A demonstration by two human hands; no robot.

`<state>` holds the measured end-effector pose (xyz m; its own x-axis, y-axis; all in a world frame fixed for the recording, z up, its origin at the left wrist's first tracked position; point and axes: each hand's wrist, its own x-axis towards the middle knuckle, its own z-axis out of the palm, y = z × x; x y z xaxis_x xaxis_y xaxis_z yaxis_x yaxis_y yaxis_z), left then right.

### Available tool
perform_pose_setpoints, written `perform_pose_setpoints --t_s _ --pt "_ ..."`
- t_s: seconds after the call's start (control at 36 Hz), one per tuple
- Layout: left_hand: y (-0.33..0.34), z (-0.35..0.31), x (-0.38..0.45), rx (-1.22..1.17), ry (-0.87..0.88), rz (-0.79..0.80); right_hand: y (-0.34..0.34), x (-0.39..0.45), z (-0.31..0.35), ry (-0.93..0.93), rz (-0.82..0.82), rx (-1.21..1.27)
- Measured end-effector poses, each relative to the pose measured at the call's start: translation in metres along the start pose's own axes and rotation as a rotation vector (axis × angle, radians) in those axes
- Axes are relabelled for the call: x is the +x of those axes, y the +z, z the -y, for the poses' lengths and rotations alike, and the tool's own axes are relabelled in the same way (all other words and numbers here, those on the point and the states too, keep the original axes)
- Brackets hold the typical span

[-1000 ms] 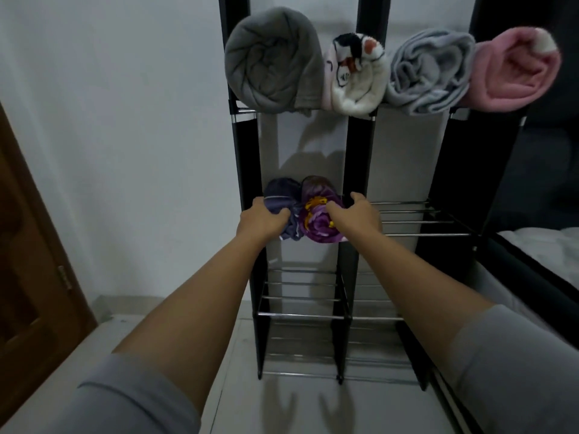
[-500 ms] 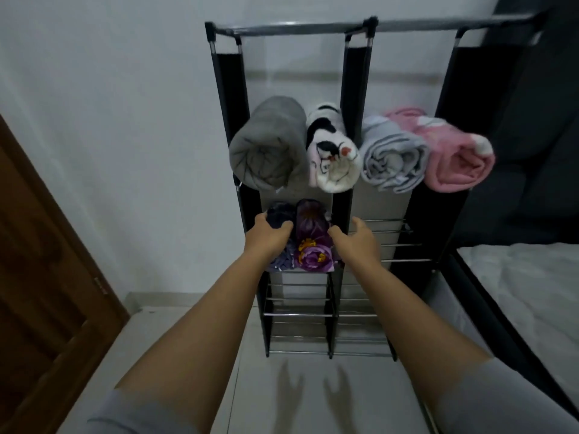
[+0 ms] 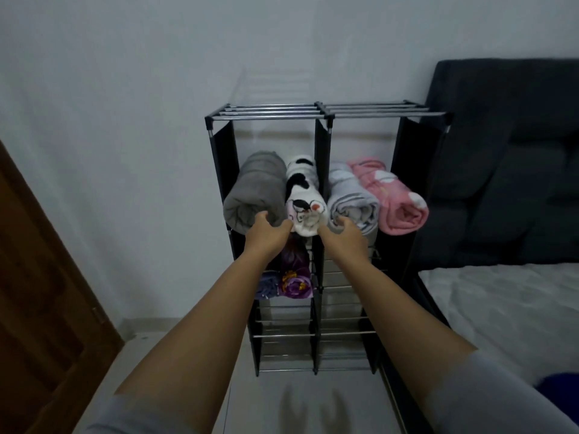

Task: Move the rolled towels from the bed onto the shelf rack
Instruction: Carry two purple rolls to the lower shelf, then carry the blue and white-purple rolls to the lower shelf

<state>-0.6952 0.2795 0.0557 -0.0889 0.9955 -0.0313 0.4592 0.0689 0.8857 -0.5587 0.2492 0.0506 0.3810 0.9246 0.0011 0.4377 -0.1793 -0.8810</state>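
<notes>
The black shelf rack [image 3: 313, 115] stands against the wall. Its upper shelf holds a dark grey rolled towel [image 3: 253, 189], a white cartoon-print towel [image 3: 305, 202], a light grey striped towel [image 3: 351, 198] and a pink towel [image 3: 394, 198]. One shelf down on the left lie a purple floral towel [image 3: 296, 277] and a bluish-purple towel [image 3: 266, 283]. My left hand [image 3: 269, 233] is at the front end of the dark grey roll, fingers loosely curled and holding nothing. My right hand [image 3: 344, 236] is at the front of the light grey roll, also holding nothing.
The bed [image 3: 501, 302] with a light sheet lies to the right, its dark padded headboard [image 3: 501, 151] beside the rack. A brown wooden door [image 3: 37, 277] is at the left. Lower rack shelves hold nothing. A blue object [image 3: 560, 386] shows at the bottom right.
My hands have left the two purple towels on the lower shelf and risen to the front of the upper row. The view has pulled back and up, showing the rack's top.
</notes>
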Motion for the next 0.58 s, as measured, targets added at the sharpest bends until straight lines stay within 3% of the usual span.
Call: perform_pose_setpoints --t_s 0.22,0.58 --pt "0.007 -0.006 -0.006 0.030 0.024 0.088 -0.018 -0.016 -0.003 0.044 -0.078 0.030" --pt "0.047 -0.047 -0.021 0.137 0.226 0.334 -0.063 -0.050 -0.020 0.154 -0.382 0.040"
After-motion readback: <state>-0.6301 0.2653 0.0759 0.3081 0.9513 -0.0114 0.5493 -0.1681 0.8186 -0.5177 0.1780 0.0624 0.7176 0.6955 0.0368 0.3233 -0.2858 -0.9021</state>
